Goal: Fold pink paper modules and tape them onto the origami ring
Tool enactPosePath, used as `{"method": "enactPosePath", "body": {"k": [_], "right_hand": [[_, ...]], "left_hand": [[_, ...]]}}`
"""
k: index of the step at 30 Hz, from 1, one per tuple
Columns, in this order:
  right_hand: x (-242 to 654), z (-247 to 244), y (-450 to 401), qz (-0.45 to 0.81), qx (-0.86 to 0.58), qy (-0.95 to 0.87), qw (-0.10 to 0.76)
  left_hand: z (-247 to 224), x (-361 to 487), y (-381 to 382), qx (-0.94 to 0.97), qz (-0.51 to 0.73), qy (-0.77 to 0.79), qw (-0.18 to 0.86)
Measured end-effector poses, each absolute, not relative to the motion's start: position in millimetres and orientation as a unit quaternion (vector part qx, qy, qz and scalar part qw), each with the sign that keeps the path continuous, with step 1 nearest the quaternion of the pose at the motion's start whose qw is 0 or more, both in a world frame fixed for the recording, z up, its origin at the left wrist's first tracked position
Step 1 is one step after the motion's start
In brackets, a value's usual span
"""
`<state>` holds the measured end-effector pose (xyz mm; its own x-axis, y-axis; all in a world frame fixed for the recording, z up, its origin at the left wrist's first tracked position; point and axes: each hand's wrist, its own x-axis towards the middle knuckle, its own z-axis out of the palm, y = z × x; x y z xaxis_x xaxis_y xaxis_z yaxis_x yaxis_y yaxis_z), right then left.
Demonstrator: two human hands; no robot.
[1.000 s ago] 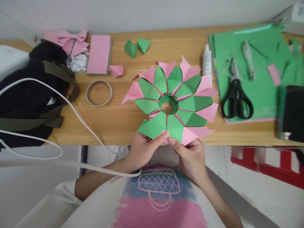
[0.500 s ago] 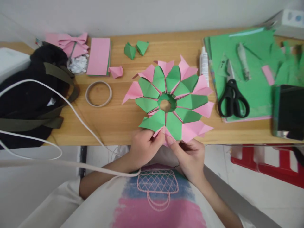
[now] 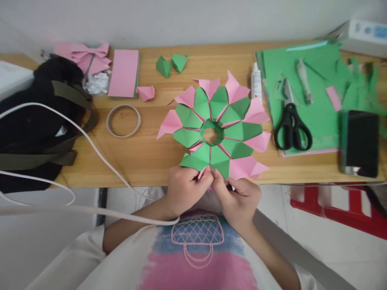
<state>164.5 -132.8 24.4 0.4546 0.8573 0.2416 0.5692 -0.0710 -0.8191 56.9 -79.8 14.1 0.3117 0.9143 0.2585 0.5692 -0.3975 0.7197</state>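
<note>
A ring-shaped paper flower (image 3: 205,105) of folded green petals with pink pointed tips is held over the front part of the desk, a round hole at its middle. My left hand (image 3: 186,189) pinches its near edge, thumb on top of the paper. Close beside it, my right hand (image 3: 238,197) grips the same edge, its thumb almost touching the left one. The pink piece between my thumbs is mostly hidden by them. Two folded green paper pieces (image 3: 171,64) and a folded pink piece (image 3: 146,93) lie behind the flower, toward the left.
On the wooden desk (image 3: 151,161) are a tape roll (image 3: 138,125), a pink paper stack (image 3: 123,74), and a glue bottle (image 3: 256,83). Black scissors (image 3: 290,125) rest on green sheets (image 3: 322,129) near a dark phone-like device (image 3: 360,143). A black bag (image 3: 27,121) and white cable (image 3: 99,149) occupy the left.
My thumbs have come closer together at the flower's near edge, covering more of the pink piece. The view has shifted slightly; the flower stays held in both hands.
</note>
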Motion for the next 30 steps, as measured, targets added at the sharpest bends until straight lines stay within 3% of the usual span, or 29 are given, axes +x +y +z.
{"method": "enactPosePath", "body": {"k": [6,12,14,19,25,30], "right_hand": [[173.3,24.1,-134.8,0.155,-0.692,-0.55,0.441],[199.8,20.1,-147.3,0.16,-0.628,-0.628,0.431],[203.8,18.2,-151.0,0.152,-0.621,-0.635,0.434],[201.6,15.8,-154.5,0.116,-0.613,-0.643,0.444],[197.7,15.7,-154.9,0.118,-0.585,-0.653,0.466],[191.5,9.1,-152.1,0.082,-0.596,-0.633,0.488]], "left_hand": [[16.0,52.0,-75.6,0.788,0.333,0.457,0.245],[29.7,25.6,-68.6,0.831,0.262,0.344,0.35],[33.4,14.8,-67.9,0.85,0.286,0.33,0.294],[38.1,5.0,-55.7,0.887,0.341,0.31,0.03],[40.9,18.5,-26.3,0.936,0.259,0.21,0.114],[47.1,28.5,-20.2,0.949,0.241,0.18,0.095]]}}
